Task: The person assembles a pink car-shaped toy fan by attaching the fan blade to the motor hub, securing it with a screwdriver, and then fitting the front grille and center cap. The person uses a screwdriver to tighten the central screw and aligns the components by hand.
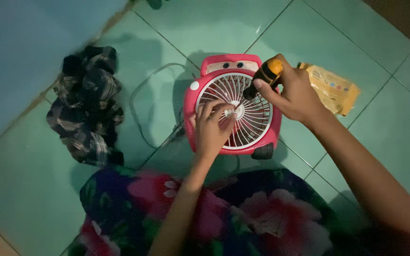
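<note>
A small pink fan shaped like a toy car lies face up on the tiled floor, its white round grille toward me. My left hand rests on the grille with its fingertips pinched at the centre hub. My right hand grips a screwdriver with a yellow and black handle. The screwdriver's tip points down at the grille's centre, next to my left fingertips.
A dark checked cloth lies crumpled on the floor to the left. A yellow packet lies right of the fan. A thin cord loops out left of the fan. My lap, in floral fabric, fills the bottom.
</note>
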